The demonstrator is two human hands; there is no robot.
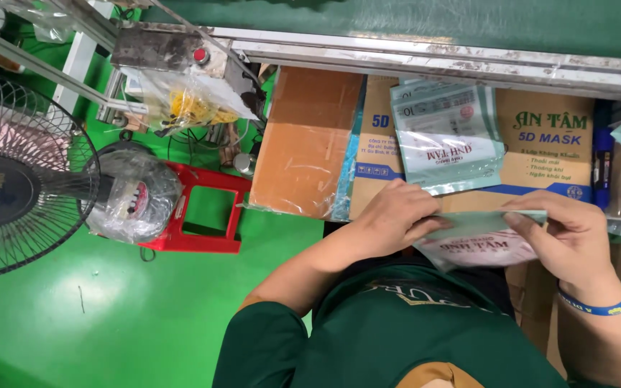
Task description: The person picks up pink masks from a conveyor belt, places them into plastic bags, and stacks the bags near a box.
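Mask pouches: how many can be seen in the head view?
2 clearly. One mask pouch is held between the left hand and right hand; the other pouch lies on the cardboard box. Pale edges at the far right may be more.

Pouch stack (pixel 445 136) lies on the carton (pixel 548 154); fan (pixel 16 187) left of stool (pixel 199 215).

— What are we holding?
— A flat, pale-green and white plastic mask pouch (pixel 484 241) with printed lettering, lying nearly level just above our lap.
— How are we gripping it?
— Our left hand (pixel 397 219) pinches its left edge, our right hand (pixel 566 241) its right.
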